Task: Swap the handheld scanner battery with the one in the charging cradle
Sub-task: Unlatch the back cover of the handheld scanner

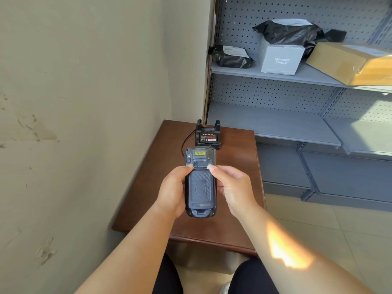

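The handheld scanner [200,183] is held back-up in the air above the brown counter [237,209], its textured battery cover [200,186] still seated in the body. Both hands grasp it: the left hand [172,192] wraps the left edge, its thumb tip pressed at the top left corner of the cover, and the right hand [230,185] takes the right edge, its thumb tip at the top right corner. Each grip is clenched on the scanner, the thumbs resting where a release latch seems to sit, so the step in hand looks like unlocking the cover.

Beyond the scanner, at the far end of the counter, the charging cradle [207,135] stands upright with its cable running off to the left. The spare battery [208,138], with a red-and-white label, is seated in the cradle's front slot.

By this showing the swap has scarcely begun. Nothing is out of either device. Left to do: free the cover, lift out the scanner's battery, take the charged one from the cradle, fit it in the scanner, close the cover, and put the used one in the cradle.
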Demonstrator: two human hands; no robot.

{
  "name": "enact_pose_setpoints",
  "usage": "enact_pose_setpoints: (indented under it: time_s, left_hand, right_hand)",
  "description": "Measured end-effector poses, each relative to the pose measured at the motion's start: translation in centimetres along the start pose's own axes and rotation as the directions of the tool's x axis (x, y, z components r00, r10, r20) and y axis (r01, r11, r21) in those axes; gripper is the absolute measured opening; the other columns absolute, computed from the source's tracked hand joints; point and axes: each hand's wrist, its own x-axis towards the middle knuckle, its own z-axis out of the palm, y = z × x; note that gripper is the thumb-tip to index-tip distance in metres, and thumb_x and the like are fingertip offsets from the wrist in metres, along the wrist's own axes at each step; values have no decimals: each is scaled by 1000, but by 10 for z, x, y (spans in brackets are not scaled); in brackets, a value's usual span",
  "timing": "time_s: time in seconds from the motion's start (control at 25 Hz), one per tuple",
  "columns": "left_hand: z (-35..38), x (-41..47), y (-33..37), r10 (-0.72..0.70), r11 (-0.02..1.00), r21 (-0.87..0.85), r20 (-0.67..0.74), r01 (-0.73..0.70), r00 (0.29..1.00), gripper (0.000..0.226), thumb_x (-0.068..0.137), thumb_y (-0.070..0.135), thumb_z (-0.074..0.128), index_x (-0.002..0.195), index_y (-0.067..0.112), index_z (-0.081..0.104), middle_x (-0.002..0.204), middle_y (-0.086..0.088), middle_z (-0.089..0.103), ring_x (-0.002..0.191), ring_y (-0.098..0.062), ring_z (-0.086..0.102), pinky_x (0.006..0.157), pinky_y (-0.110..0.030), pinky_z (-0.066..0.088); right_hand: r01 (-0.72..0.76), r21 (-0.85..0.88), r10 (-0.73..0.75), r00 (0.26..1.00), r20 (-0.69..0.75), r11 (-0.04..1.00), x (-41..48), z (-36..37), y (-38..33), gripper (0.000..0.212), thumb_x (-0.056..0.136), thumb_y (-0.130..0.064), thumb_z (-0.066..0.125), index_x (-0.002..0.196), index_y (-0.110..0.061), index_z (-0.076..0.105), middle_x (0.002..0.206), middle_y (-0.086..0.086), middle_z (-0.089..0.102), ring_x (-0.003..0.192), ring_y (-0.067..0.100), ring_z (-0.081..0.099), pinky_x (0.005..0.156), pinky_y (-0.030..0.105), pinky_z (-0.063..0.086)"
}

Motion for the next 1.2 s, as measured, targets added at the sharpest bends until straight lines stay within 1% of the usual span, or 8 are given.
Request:
enact_pose_setpoints:
  time_s: [0.08, 0.24, 0.36, 0.56, 0.64, 0.8, 1.0, 1.2]
  left_hand:
    - [-1, -2, 2, -25, 1000, 1, 21, 25, 999, 45, 86, 28, 57, 121, 0, 58, 117, -25, 65, 101, -36, 64, 89, -51, 52]
    - [-1, -5, 3, -38, 999, 16, 40, 37, 998, 43, 88, 27, 55, 122, 1, 58, 112, -21, 65, 99, -34, 63, 88, -49, 52]
    - [0, -7, 2, -27, 1000, 16, 50, 26, 998, 43, 89, 28, 54, 122, 1, 58, 112, -22, 65, 99, -33, 64, 88, -48, 51]
    - [2, -8, 0, 4, 999, -37, -6, -4, 1000, 36, 92, 25, 54, 117, -1, 59, 107, -19, 67, 97, -32, 65, 94, -53, 49]
    - [3, -8, 1, 10, 999, -51, -28, -11, 1000, 29, 92, 25, 54, 110, 3, 60, 101, -16, 69, 91, -30, 66, 91, -51, 50]
    - [3, -9, 2, 1, 999, -51, -27, -2, 1000, 20, 92, 26, 55, 97, 8, 59, 95, -13, 69, 85, -29, 66, 89, -52, 50]
    - [3, -12, 3, 17, 1000, -22, 2, -16, 1000, 18, 93, 26, 54, 95, 8, 60, 92, -12, 70, 85, -28, 67, 89, -52, 51]
    - [2, -14, 3, 49, 999, 11, 10, -49, 999, 19, 94, 25, 53, 94, 7, 60, 85, -10, 70, 76, -24, 68, 75, -43, 55]
  right_hand:
    - [-11, 0, 11, 1000, 2, 1000, 1, -1, 2, 8, 77, -21, 73, 80, -14, 75, 93, 13, 75, 93, 31, 69, 90, 50, 54]
    - [-22, -28, 22, 1000, -5, 999, 0, -1, 1, 13, 76, -23, 74, 81, -11, 73, 92, 14, 75, 91, 32, 69, 85, 47, 54]
    - [5, -75, -5, 1000, 0, 997, -2, -1, -2, 18, 77, -24, 73, 83, -7, 72, 87, 10, 74, 80, 21, 68, 78, 39, 55]
    - [96, -270, -103, 995, -12, 958, -7, -2, 1, 35, 76, -35, 73, 106, -23, 60, 93, -1, 71, 86, 15, 68, 77, 31, 55]
    - [149, -296, -143, 989, 44, 943, -10, -3, 2, 34, 75, -33, 74, 102, -35, 54, 97, -2, 69, 85, 10, 67, 73, 29, 55]
    - [283, -359, -226, 955, 193, 890, -18, -5, 2, 25, 79, -21, 72, 94, -36, 58, 94, -15, 64, 75, -2, 62, 64, 13, 52]
    - [336, -459, -248, 938, 243, 823, -16, -4, 6, 24, 78, -34, 69, 98, -44, 58, 108, -4, 63, 96, 14, 63, 85, 41, 55]
    - [306, -497, -191, 944, 270, 812, -13, -4, 3, 26, 76, -32, 70, 94, -40, 53, 104, -1, 60, 92, 21, 60, 83, 46, 55]
